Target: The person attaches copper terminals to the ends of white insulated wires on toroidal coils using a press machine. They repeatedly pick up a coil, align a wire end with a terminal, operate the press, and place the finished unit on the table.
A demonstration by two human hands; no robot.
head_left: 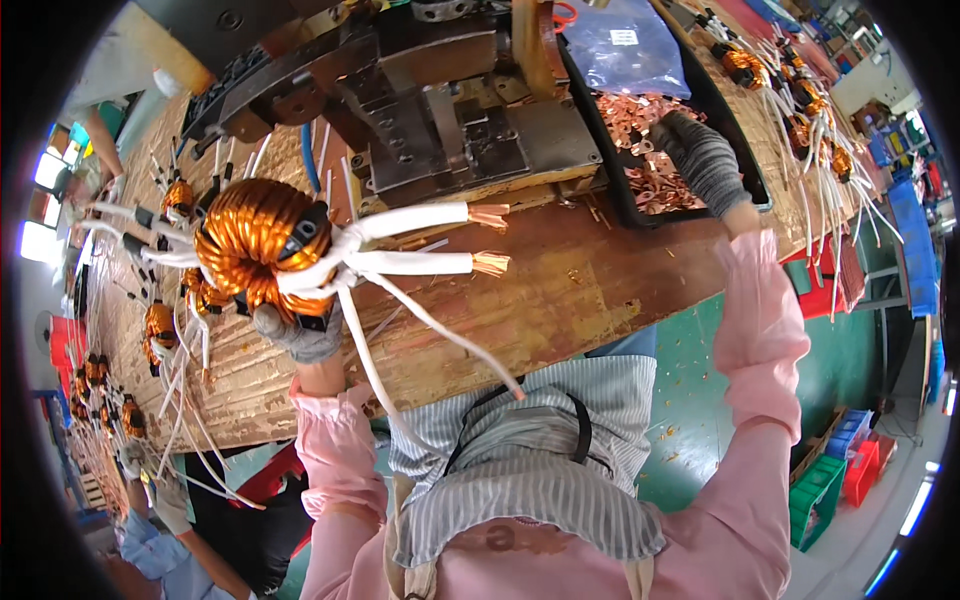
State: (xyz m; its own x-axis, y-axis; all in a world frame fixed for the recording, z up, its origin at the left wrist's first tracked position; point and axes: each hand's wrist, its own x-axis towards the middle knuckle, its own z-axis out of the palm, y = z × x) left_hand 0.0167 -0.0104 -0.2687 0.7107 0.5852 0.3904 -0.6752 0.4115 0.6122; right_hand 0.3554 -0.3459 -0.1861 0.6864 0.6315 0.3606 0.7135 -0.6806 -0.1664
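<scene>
My left hand, in a grey glove, grips a large toroidal coil of copper wire from below and holds it up over the bench. Thick white leads run out from the coil to the right, two of them with bare copper strands at their ends. Thinner white wires hang down toward my apron. My right hand, also gloved in grey, reaches into a black tray of small copper terminals. Its fingers are curled together at the pile; their tips are hidden, so what they pinch does not show.
A dark metal press stands on the wooden bench between my hands. A clear plastic bag lies over the tray's far end. More coils with white wires lie at far right and along the left. Another person's gloved hands are at lower left.
</scene>
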